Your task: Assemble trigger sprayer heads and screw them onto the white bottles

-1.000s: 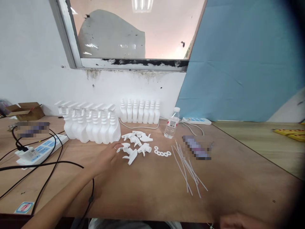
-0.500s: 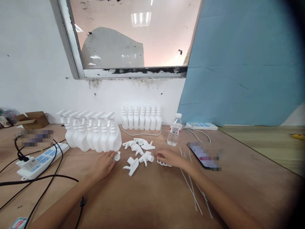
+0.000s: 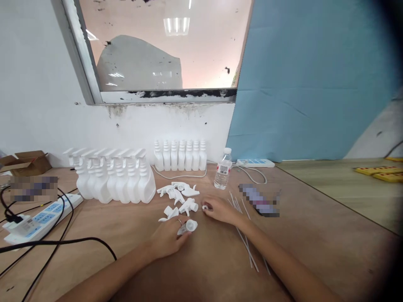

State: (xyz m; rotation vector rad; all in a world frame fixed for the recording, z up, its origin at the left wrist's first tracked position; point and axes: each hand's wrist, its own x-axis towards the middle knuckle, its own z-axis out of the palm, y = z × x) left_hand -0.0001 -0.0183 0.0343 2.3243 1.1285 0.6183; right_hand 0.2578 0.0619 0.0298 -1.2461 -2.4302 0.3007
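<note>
My left hand (image 3: 166, 237) is closed round a white trigger spray head (image 3: 190, 226), its round opening turned toward me. Just behind that hand, several white spray heads (image 3: 188, 205) lie in a loose group on the wooden table. Between the fingertips of my right hand (image 3: 220, 209) is a small white ring-like part (image 3: 206, 207), partly covered by the fingers. Thin white tubes (image 3: 245, 243) lie beside and under my right forearm.
White spray bottles with trigger heads (image 3: 113, 180) stand at the left. More white bottles (image 3: 181, 156) line the wall. A water bottle (image 3: 223, 170) and a phone (image 3: 258, 199) are to the right. A power strip (image 3: 47, 216) with black cables (image 3: 91, 240) occupies the left side.
My left hand has moved right, from beside the standing bottles to the front of the loose spray heads, with a spray head in it. My right hand now pinches a small white part.
</note>
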